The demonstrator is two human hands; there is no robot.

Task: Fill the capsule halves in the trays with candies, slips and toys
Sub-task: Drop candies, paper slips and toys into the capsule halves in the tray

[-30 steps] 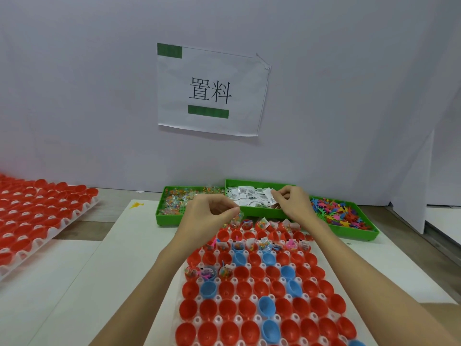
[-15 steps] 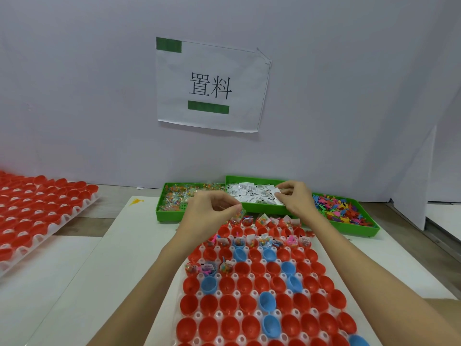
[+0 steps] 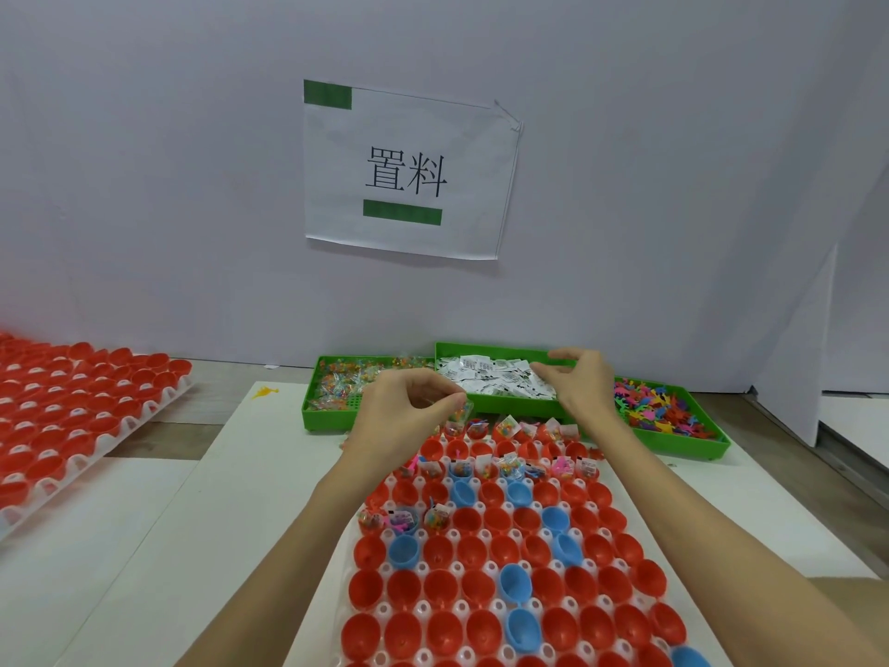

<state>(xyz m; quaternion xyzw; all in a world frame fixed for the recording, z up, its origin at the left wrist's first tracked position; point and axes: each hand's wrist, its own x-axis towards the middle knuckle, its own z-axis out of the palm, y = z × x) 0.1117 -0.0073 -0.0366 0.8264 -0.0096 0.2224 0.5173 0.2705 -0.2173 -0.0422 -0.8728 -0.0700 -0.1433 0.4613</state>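
Over on the far left, a second tray of red capsule halves (image 3: pixel 72 416), untouched, well apart from the action. Then the green bin of candy packets (image 3: pixel 336 385), just behind the working tray. Left hand (image 3: pixel 404 416) hovering over the tray's far left corner, fingers curled in, thumb and forefinger pinching what looks like a clear candy packet (image 3: pixel 463 410), though too small to swear by. Best bet here: drop it straight down into the nearest empty red half, no flicking, since those cups sit touching each other and a packet bounces easily into a neighbour.

Working tray (image 3: pixel 481 589) in the middle: back two rows and a few cups of the fourth already stuffed, the rest bare red and blue halves.

Right hand (image 3: pixel 577 382) over the green bin of paper slips (image 3: pixel 500 380), fingers bent, tips meeting at the pile; can't tell if a slip is actually caught yet. Worth pinching just one, not a clump. Toy bin (image 3: pixel 668 411) far right, colourful bits, not reached for.
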